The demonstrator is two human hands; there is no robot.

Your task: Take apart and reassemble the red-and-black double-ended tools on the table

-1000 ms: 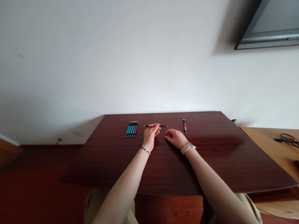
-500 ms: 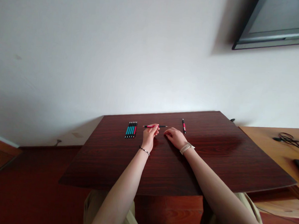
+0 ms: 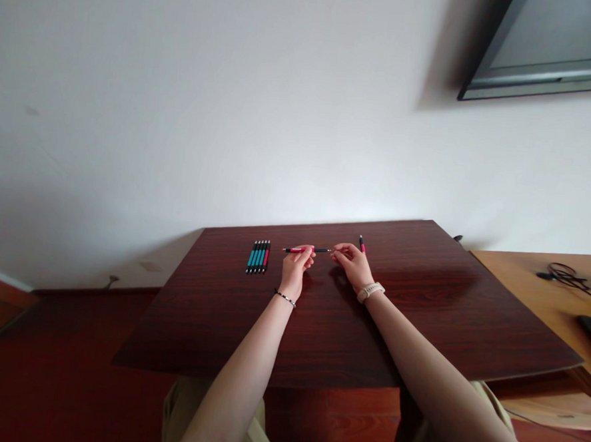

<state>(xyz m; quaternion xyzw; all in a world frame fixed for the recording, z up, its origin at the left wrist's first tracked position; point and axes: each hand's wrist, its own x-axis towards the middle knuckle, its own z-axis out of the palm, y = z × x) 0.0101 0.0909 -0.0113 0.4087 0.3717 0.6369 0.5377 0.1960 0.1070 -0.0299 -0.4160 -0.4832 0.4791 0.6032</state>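
Here's the pen, slim, red-barrelled, black towards both ends, pinched in the left hand over the bench. Its long axis runs crosswise, nearly level, the pale tip pointing at the right hand. Those fingers bunch right by it; whether they grip anything, can't tell! Left of the left hand, the pen row; just beyond the right, a spare.

On table before wall: row of pens left of left hand; single pen behind right hand; television on wall, right.
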